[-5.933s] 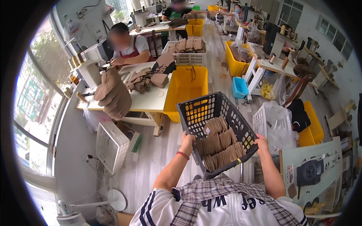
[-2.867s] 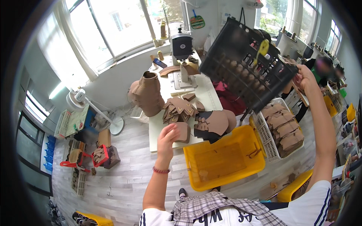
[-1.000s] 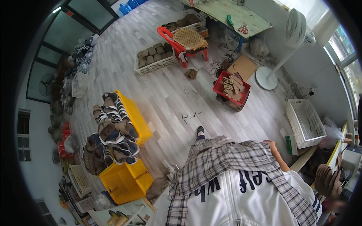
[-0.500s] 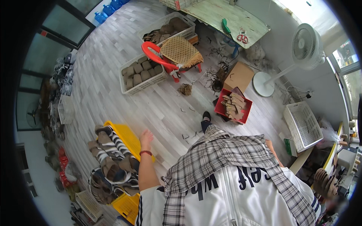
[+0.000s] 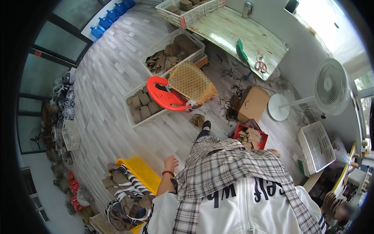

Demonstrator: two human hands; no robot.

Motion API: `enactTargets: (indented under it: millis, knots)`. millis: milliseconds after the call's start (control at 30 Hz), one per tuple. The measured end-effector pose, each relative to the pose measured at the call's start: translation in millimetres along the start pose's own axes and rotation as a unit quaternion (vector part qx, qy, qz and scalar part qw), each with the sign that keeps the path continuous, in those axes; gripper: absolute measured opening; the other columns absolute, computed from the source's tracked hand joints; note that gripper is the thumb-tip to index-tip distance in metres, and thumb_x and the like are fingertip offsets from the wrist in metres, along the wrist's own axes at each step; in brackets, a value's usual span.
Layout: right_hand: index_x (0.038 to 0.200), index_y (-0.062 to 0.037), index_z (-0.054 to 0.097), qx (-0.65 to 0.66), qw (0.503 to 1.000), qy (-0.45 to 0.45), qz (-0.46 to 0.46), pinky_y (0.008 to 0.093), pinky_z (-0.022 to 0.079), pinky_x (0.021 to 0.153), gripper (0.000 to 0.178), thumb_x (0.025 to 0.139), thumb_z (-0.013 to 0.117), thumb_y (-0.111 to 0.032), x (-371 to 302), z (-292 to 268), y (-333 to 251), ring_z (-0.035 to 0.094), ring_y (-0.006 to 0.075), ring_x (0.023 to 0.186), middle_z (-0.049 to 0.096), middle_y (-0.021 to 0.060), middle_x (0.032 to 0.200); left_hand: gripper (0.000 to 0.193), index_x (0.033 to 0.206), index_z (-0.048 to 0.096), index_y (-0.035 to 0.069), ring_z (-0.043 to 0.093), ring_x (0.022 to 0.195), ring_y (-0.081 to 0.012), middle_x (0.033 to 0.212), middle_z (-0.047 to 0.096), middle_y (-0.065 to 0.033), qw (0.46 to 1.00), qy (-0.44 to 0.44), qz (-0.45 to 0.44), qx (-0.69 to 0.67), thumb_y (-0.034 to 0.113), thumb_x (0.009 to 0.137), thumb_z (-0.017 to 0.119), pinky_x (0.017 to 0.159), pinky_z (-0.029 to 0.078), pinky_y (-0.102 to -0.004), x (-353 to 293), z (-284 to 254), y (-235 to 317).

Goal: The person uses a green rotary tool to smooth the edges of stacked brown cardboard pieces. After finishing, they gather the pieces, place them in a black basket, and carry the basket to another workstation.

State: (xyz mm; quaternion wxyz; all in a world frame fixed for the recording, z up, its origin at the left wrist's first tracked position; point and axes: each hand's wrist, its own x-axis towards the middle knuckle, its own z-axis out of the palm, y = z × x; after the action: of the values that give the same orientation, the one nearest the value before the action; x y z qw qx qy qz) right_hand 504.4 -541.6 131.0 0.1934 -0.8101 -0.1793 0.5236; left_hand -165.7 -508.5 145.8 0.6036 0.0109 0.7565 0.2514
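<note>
My left hand, a red beaded bracelet at its wrist, hangs open with nothing in it. It is above the floor, just right of a yellow crate. Brown and striped shoe-like pieces are heaped beside and in that crate. Past the edge of my plaid apron shows part of my right hand; its fingers are mostly hidden. Nearest to it is a red box of tan cut pieces. My foot steps forward beside a brown clump of scraps.
Ahead stands a red chair with a woven seat cover, between white crates of brown pieces. A worktable carries scissors and a green-handled tool. A cardboard box, white fan and white crate line the right.
I have stepped forward, so the chair and worktable appear closer. The yellow crate has slipped lower in view. My left hand has shifted rightward and down in view, still holding nothing.
</note>
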Motion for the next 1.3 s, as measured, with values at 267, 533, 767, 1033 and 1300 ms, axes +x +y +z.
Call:
enactTargets:
  millis: [267,533,767,1033,1300]
  knots:
    - [0.104,0.0015,0.068,-0.037,0.998,0.044,0.04,0.0334,0.053,0.071,0.037,0.082,0.071,-0.028,59,25,-31,0.066,0.0181,0.079,0.071,0.0107,0.089,0.073,0.143,0.03,0.006,0.045,0.122,-0.0326,0.142,0.038,-0.0162,0.972,0.132,0.196,-0.006,0.045,0.089,0.059,0.087,0.045,-0.0493,85,98,225]
    - [0.1,0.0002,0.069,-0.089,0.992,0.071,0.045,0.0311,0.053,0.066,0.029,0.082,0.067,-0.022,42,48,-181,0.066,0.0162,0.072,0.07,0.0099,0.08,0.057,0.137,0.04,0.004,0.051,0.114,-0.0281,0.13,0.05,-0.0159,0.969,0.18,0.164,0.044,0.019,0.087,0.063,0.089,0.042,-0.0399,143,122,285]
    - [0.099,0.0027,0.069,-0.144,0.989,0.012,-0.011,0.0308,0.052,0.065,0.029,0.082,0.065,-0.02,140,29,-278,0.065,0.0173,0.071,0.07,0.0113,0.08,0.021,0.108,0.059,0.005,0.06,0.073,-0.0176,0.094,0.064,-0.0075,0.962,0.218,0.164,0.0,0.01,0.088,0.057,0.057,0.046,-0.0347,184,129,274]
    - [0.103,-0.0001,0.064,-0.065,0.998,-0.001,-0.003,0.0266,0.047,0.05,0.025,0.088,0.06,-0.019,229,15,-426,0.057,0.0131,0.058,0.064,0.0076,0.075,0.046,0.123,0.046,-0.007,0.06,0.104,-0.03,0.119,0.058,-0.0205,0.922,0.384,0.039,-0.027,0.002,0.082,0.064,0.089,0.049,-0.0413,170,179,319]
    - [0.104,0.0009,0.065,-0.122,0.992,-0.031,-0.023,0.0281,0.048,0.051,0.027,0.085,0.063,-0.018,274,52,-449,0.06,0.0136,0.058,0.064,0.007,0.074,0.063,0.138,0.033,0.005,0.048,0.123,-0.036,0.141,0.042,-0.017,0.823,0.523,-0.221,0.021,0.023,0.085,0.062,0.099,0.042,-0.0478,203,206,379]
